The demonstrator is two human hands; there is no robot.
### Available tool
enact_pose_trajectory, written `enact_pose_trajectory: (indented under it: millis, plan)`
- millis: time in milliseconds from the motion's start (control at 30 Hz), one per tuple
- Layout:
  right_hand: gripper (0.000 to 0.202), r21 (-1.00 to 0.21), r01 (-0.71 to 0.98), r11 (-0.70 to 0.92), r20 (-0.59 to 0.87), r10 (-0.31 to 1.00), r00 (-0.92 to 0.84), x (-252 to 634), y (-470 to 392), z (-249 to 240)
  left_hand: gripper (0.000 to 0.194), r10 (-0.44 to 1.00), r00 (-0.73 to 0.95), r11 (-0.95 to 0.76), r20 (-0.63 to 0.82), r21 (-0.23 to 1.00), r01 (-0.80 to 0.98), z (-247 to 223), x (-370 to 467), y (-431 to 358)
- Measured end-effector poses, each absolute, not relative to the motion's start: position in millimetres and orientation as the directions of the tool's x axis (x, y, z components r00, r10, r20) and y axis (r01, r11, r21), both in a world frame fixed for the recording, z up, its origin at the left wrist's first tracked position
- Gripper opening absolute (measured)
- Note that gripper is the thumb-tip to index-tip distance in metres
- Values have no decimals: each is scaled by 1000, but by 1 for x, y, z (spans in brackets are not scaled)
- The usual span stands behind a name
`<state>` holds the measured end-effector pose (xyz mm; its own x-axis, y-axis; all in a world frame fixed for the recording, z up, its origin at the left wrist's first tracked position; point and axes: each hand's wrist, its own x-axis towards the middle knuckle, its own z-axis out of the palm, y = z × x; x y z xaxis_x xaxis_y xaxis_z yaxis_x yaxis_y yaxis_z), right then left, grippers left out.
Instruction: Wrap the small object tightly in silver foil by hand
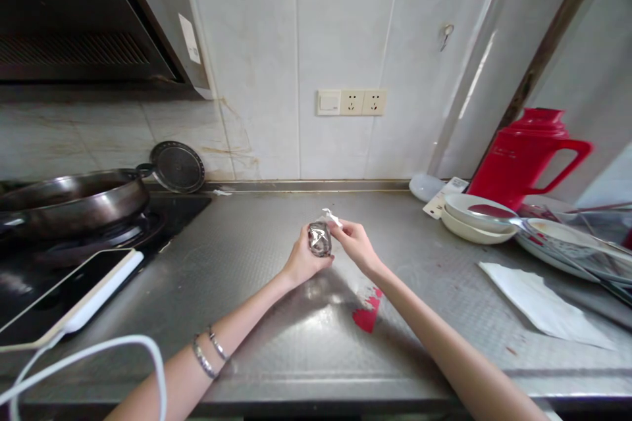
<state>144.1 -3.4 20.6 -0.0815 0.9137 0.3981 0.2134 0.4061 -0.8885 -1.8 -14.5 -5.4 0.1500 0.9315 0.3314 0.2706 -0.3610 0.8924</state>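
My left hand is wrapped around a small dark, rounded object with a shiny, glassy top; its exact kind is unclear. Just to its right, my right hand pinches a crumpled white tissue against the upper edge of that object. Both hands are held close together above the steel countertop. Below them, a ragged red patch shows on the metal, close to my right forearm. Two silver bracelets circle my left wrist.
To the left, a steel pan sits on the black stove, with a phone on a white holder in front. A white cable loops at lower left. At right are a red thermos, stacked bowls and a white paper sheet.
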Motion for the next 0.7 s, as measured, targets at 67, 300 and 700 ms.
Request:
enact_pose_trajectory:
  millis: [67, 300, 700]
  plan:
    - [52, -862, 258, 437, 443, 896, -39, 142, -5, 18, 69, 939, 136, -340, 315, 902, 267, -6, -2, -13]
    - [50, -811, 292, 507, 515, 856, -55, 143, -7, 11, 69, 929, 164, -360, 331, 912, 198, -5, -2, -14]
    - [44, -737, 311, 600, 611, 788, -72, 138, -22, 12, 69, 918, 168, -384, 358, 910, 155, -9, -3, -10]
